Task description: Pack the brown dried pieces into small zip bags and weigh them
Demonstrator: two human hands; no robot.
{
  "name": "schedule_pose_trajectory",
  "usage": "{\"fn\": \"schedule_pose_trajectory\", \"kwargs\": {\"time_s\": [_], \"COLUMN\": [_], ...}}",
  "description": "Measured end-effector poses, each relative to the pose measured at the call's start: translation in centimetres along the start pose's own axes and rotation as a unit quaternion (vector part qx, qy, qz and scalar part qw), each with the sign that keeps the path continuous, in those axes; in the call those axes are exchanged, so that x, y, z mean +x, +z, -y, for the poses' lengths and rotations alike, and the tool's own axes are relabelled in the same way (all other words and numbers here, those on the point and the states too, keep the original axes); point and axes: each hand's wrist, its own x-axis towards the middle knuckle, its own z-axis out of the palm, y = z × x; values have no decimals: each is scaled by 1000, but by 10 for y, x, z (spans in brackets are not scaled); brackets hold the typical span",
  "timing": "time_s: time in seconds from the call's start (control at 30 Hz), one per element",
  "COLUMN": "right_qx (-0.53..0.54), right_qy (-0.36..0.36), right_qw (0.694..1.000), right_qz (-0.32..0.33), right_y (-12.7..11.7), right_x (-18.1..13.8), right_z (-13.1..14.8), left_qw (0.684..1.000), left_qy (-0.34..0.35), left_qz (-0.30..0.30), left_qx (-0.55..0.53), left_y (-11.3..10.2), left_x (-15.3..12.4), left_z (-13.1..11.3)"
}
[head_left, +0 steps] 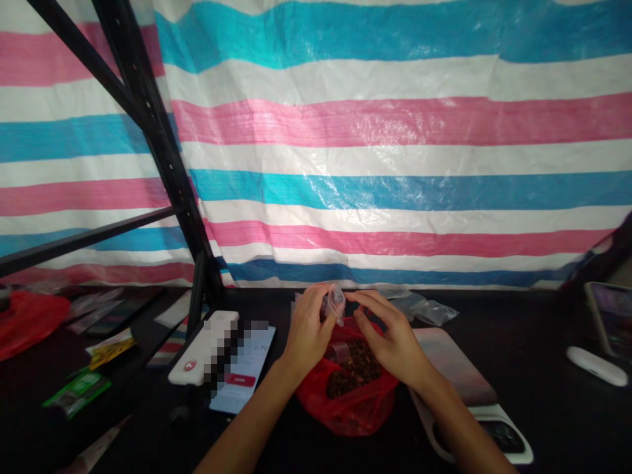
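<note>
A glossy woven plastic tarpaulin (395, 131) in wide pink, white and blue bands fills the view from nine through twelve to three o'clock. A black angled metal rack frame (148, 125) crosses it at ten o'clock. Below lies the dark, matte table (533, 421), reaching from eight to four o'clock.

At five o'clock rests a flat grey kitchen scale with a rounded white rim (459, 375). At six o'clock sits the crinkled, translucent red plastic bag (355, 408), open at the top and filled with small dark brown lumpy pieces (353, 372); a clear plastic scoop-like piece shows among them, too blurred to make out.

At seven o'clock lie a white oblong device (200, 349) and a light flat card with a red stripe (244, 378), just beside each other.

Directly above the red bag, the left hand (306, 332) pinches a small clear soft plastic pouch (334, 303) between fingers and thumb. The right hand (390, 336) hovers over the bag's mouth, fingers loosely curled, their tips at the pouch's edge; whether they grip it I cannot tell.

A white rounded bar (596, 366) lies at four o'clock.
</note>
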Motion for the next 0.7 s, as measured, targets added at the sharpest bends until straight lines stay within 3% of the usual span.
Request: {"fn": "schedule_pose_trajectory", "kwargs": {"time_s": [0.07, 0.23, 0.33, 0.5, 0.6, 0.7], "right_qx": [-16, -105, -130, -168, -206, -235], "right_qy": [5, 6, 21, 42, 37, 29], "right_qw": [1000, 974, 963, 959, 953, 944], "right_qz": [13, 199, 236, 225, 222, 229], "right_y": [2, 9, 13, 2, -10, -19], "right_x": [-1, -9, -12, -9, -8, -10], "right_z": [-2, -2, -4, -12, -17, -20], "left_qw": [998, 987, 989, 998, 995, 970], "left_qy": [-54, -147, -136, -39, 0, 17], "left_qz": [-32, -43, -41, -43, 29, 181], "left_qx": [-1, -52, -42, 38, 91, 162], "left_y": [-1, -2, -3, -7, -11, -9], "left_x": [1, 1, -1, 0, 0, -2], "left_z": [1, 1, 0, -9, -20, -29]}}
